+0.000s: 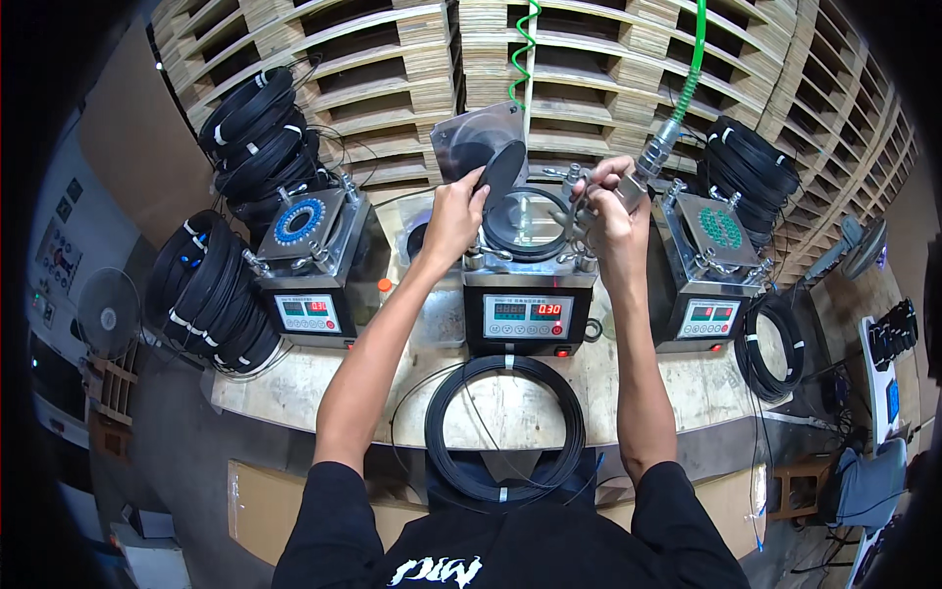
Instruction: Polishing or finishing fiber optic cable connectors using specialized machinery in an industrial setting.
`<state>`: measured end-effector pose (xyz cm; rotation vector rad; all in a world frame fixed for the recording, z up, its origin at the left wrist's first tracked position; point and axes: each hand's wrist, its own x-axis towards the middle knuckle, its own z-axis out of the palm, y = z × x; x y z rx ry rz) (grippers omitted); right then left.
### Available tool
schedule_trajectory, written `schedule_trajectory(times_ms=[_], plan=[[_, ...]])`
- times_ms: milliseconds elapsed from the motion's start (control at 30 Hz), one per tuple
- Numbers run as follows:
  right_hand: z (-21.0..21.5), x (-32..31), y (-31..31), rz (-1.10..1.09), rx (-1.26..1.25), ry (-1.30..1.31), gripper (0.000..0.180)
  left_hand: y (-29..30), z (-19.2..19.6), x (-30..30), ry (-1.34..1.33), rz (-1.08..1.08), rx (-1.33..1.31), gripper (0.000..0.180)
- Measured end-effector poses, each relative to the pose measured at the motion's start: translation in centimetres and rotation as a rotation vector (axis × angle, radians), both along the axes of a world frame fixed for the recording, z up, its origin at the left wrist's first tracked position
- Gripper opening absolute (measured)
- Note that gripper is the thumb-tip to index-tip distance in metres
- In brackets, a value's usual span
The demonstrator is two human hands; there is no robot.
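My left hand [453, 224] is closed on the edge of a flat black disc [504, 173], held tilted up above the middle machine. In my closed right hand [618, 211] is a metal air gun [636, 187], fed from above by a green hose [691, 83]. Between my hands the middle machine [530, 312] shows its top, with a black ring [494, 236] around a shiny, see-through centre. The machine has a lit red display on its front. Behind the disc stands a tilted clear plate [453, 133]. A coil of black cable [440, 404] lies at the table's front edge.
Similar machines stand at the left [312, 312] and right [708, 319], topped with blue and green ring-set pieces. Stacked black cable coils [257, 147] rise at the far left, with more coils [751, 172] at the right. Wooden pallets [383, 79] line the back. An orange-capped bottle [385, 287] stands left of centre.
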<state>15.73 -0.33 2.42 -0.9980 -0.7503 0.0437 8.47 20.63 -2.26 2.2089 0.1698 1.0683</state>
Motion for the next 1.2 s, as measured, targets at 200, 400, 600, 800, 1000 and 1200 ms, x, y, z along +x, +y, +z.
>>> schedule_trajectory(times_ms=[200, 400, 600, 800, 1000, 1200], plan=[[2.1, 0.2, 1.5, -0.127, 0.124, -0.157, 0.01, 0.1, 0.3, 0.4, 0.043, -0.016, -0.06, 0.029], [-0.7, 0.2, -0.8, -0.028, -0.042, -0.174, 0.013, -0.6, 1.3, -0.1, 0.137, -0.014, 0.107, 0.027], [1.0, 1.9, -6.3, 0.114, -0.334, -0.105, 0.022, 0.0, 2.4, 0.5, 0.284, -0.247, 0.5, 0.032], [2.5, 3.4, -8.6, 0.11, -0.297, -0.031, 0.029, -0.3, 2.3, 1.8, 0.571, -0.461, 0.536, 0.045], [2.7, 4.5, -8.2, 0.164, -0.283, -0.031, 0.029, 0.7, 1.6, 1.8, 0.598, -0.496, 0.465, 0.051], [2.5, 5.5, -7.4, 0.176, -0.33, -0.028, 0.03, 0.5, 2.0, 2.1, 0.669, -0.485, 0.333, 0.049]])
